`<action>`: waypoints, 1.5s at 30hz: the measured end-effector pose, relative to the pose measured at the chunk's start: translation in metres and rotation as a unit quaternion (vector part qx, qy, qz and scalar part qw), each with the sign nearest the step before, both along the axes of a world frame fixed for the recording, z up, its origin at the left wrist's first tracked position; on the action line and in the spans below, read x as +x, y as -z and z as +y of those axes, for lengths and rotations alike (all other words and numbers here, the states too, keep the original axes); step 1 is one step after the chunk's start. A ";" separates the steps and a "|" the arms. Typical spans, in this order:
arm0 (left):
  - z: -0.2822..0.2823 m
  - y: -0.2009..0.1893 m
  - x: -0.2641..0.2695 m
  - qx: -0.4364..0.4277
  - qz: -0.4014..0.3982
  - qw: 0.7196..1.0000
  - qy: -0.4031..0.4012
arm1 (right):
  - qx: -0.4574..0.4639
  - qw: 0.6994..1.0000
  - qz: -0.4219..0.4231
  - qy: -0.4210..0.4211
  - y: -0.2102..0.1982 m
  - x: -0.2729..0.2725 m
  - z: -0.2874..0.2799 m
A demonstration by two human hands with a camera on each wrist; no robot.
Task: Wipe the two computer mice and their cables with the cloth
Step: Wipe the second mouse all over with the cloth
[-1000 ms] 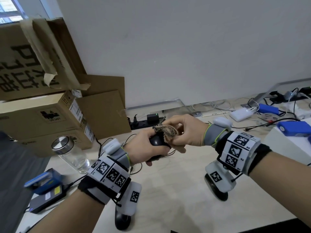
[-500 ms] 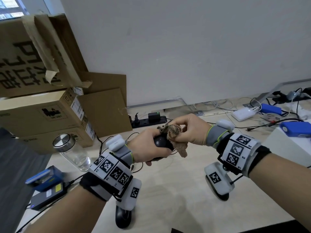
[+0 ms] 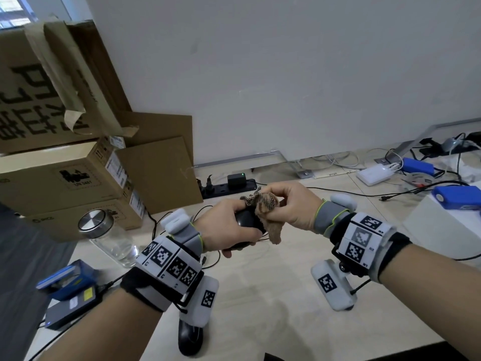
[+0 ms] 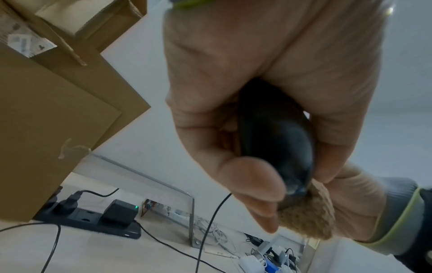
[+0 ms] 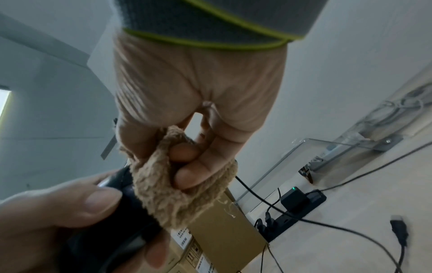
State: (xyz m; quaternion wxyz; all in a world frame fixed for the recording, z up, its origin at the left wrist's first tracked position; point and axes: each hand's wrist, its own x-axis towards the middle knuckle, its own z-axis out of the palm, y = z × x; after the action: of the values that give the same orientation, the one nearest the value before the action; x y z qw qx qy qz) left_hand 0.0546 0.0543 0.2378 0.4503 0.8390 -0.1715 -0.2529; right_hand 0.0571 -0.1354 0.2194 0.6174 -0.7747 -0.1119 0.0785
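A black mouse (image 3: pixel 246 220) is held above the table by my left hand (image 3: pixel 226 227), fingers and thumb curled round its body. My right hand (image 3: pixel 289 204) pinches a tan fuzzy cloth (image 3: pixel 269 212) and presses it against the mouse's front end. The left wrist view shows the mouse (image 4: pixel 275 140) in my grip, the cloth (image 4: pixel 306 218) at its tip and its cable (image 4: pixel 210 230) hanging down. In the right wrist view the cloth (image 5: pixel 158 190) is bunched round my fingers against the mouse (image 5: pixel 112 240). A second black mouse (image 3: pixel 190 337) lies on the table below my left wrist.
Stacked cardboard boxes (image 3: pixel 59 178) fill the left. A glass jar with a metal lid (image 3: pixel 109 235) stands beside them. A black power strip (image 3: pixel 226 188) lies by the wall. Blue devices (image 3: pixel 65 280) sit at the left edge, a white box (image 3: pixel 442 225) and chargers (image 3: pixel 374 174) at right.
My right hand has worked the cloth over the front of the mouse, and the cloth's loose end now hangs lower on the right. My left hand keeps its grip.
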 end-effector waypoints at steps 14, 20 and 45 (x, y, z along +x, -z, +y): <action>0.006 -0.003 -0.004 -0.118 0.066 0.990 -0.025 | 0.188 0.977 0.091 0.053 -0.007 0.002 0.002; 0.002 0.000 -0.004 -0.109 0.075 0.990 -0.038 | -0.017 0.999 -0.012 -0.025 -0.021 -0.004 0.002; 0.003 -0.001 -0.003 -0.044 0.047 0.997 -0.038 | -0.057 0.998 0.014 -0.022 -0.020 -0.003 0.011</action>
State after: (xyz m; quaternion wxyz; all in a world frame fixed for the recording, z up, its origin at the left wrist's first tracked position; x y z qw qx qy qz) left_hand 0.0520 0.0574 0.2384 0.5034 0.8115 -0.1294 -0.2671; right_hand 0.0538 -0.1247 0.2393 0.5716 -0.8050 -0.1152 0.1094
